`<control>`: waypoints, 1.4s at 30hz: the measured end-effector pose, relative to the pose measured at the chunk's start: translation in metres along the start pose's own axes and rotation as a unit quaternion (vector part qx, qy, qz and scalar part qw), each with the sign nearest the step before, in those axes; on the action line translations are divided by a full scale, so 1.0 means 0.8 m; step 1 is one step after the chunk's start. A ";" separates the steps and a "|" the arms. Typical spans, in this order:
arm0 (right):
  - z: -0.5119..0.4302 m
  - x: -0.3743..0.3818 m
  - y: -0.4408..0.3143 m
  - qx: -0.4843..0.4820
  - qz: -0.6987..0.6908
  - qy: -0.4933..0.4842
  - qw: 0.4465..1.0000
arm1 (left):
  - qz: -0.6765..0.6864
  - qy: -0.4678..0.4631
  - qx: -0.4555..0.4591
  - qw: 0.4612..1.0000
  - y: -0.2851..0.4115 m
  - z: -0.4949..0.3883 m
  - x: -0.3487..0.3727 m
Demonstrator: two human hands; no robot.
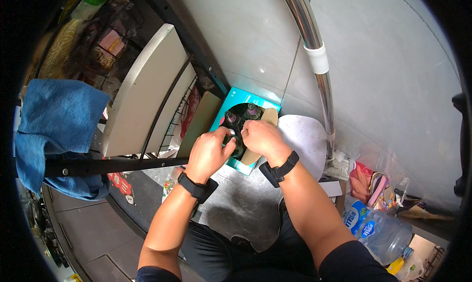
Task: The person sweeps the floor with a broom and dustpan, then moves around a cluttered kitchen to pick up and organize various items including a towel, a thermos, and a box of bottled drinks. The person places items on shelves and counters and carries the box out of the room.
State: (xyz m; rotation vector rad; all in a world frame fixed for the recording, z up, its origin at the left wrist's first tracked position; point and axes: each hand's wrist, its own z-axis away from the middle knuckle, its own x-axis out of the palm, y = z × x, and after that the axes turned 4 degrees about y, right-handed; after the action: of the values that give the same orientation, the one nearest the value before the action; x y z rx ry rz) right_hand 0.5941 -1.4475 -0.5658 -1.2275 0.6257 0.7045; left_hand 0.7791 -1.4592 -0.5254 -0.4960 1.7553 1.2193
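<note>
A teal cardboard box point(241, 94) stands against the tiled wall, with a round dark opening in its top and a tan cardboard flap point(271, 116) on its right. Several dark glass bottles point(253, 111) stand upright inside, necks up. My left hand point(211, 149) is at the box's near left side, its thumb and index finger closed around the neck of a bottle point(236, 144). My right hand point(262, 137) lies over the opening's right side with curled fingers; whether it holds anything is hidden. Both wrists wear black straps.
At the left are a black metal rack point(121, 167), a white board point(147, 86) and a blue towel point(59, 116). A steel pole point(324, 97) rises at the right, above large plastic water bottles point(383, 234) and bagged items. A grey stone-patterned surface point(239, 208) lies before me.
</note>
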 end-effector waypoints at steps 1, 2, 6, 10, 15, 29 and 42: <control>0.000 0.000 -0.001 0.001 0.002 -0.001 1.000 | 0.000 -0.005 0.007 1.000 -0.007 -0.003 0.007; 0.000 0.000 -0.001 -0.002 0.005 -0.003 1.000 | -0.001 -0.011 0.012 1.000 -0.014 -0.005 0.015; 0.001 0.000 -0.003 -0.003 0.001 -0.001 1.000 | -0.046 -0.097 -0.002 0.994 -0.043 -0.007 0.048; 0.001 0.004 -0.001 -0.013 0.003 0.016 1.000 | -0.101 -0.161 -0.005 0.982 -0.071 0.016 0.080; 0.004 0.006 0.001 -0.022 -0.018 0.042 0.999 | -0.136 -0.160 0.007 0.978 -0.101 0.041 0.106; 0.009 -0.008 -0.005 -0.109 -0.188 0.251 0.943 | -0.081 -0.147 -0.093 0.981 -0.100 0.069 0.116; 0.020 -0.013 -0.001 -0.038 -0.220 0.221 0.949 | 0.016 0.096 -0.270 0.958 -0.110 0.064 0.147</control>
State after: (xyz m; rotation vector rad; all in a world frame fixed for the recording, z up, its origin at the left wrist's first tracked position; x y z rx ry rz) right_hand 0.5885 -1.4332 -0.5537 -1.5480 0.6608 0.0738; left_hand 0.8080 -1.4326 -0.6763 -0.9310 1.5760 1.7292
